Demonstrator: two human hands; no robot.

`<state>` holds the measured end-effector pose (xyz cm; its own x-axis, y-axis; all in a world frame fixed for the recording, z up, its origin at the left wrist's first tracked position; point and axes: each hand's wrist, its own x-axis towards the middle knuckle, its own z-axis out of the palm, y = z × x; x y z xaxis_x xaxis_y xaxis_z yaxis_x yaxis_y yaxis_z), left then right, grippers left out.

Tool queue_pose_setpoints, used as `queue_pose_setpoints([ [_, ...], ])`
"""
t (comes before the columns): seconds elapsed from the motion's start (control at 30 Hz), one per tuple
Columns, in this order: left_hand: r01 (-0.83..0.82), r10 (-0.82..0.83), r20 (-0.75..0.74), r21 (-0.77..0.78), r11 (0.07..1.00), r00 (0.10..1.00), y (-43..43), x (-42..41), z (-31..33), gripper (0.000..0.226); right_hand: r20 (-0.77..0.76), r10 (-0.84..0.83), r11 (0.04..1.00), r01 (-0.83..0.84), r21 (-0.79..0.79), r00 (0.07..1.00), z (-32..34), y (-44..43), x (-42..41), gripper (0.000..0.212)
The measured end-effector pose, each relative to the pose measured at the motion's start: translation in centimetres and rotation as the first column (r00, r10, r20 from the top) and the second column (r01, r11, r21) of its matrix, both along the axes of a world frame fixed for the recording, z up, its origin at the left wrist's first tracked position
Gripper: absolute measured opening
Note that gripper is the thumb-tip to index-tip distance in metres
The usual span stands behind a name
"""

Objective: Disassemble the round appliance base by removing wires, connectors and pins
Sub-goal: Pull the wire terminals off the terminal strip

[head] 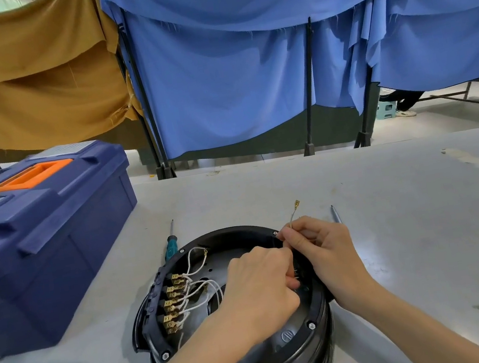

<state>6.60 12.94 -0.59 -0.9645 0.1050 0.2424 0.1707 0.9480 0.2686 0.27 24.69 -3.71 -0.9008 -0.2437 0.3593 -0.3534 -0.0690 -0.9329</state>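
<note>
head camera: round black appliance base [318,335] sits open on the grey table [410,233], close in front. right hand [319,247] pinches a thin wire [293,216], its brass connector [297,203] poking up past the rim. left hand [260,290] curls down inside the base, whether it grips anything i can't tell. brass terminals [172,300] with white wires [200,283] line the left wall. teal screwdriver [170,244] lies just behind.

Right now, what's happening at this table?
A person is stripping a round black appliance base. The right hand pinches a loose wire, its brass connector sticking up. The left hand reaches inside the base, fingers curled; what they grip is hidden. A row of brass connectors with white wires sits plugged in on the left.
</note>
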Motion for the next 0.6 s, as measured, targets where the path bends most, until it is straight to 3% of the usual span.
queue_pose_setpoints([
  [0.47, 0.002, -0.003, 0.026, 0.053, 0.999, 1.0, -0.3, -0.13, 0.3, 0.02, -0.019, -0.005, 1.0, 0.005, 0.021, 1.0, 0.0, 0.04, 0.09, 0.02],
  [0.6, 0.016, -0.017, 0.031, 0.049, 0.999, 0.999, -0.35, -0.1, 0.27, 0.028, -0.031, -0.01, 1.0, 0.011, 0.024, 0.999, 0.04, 0.07, 0.21, 0.021],
])
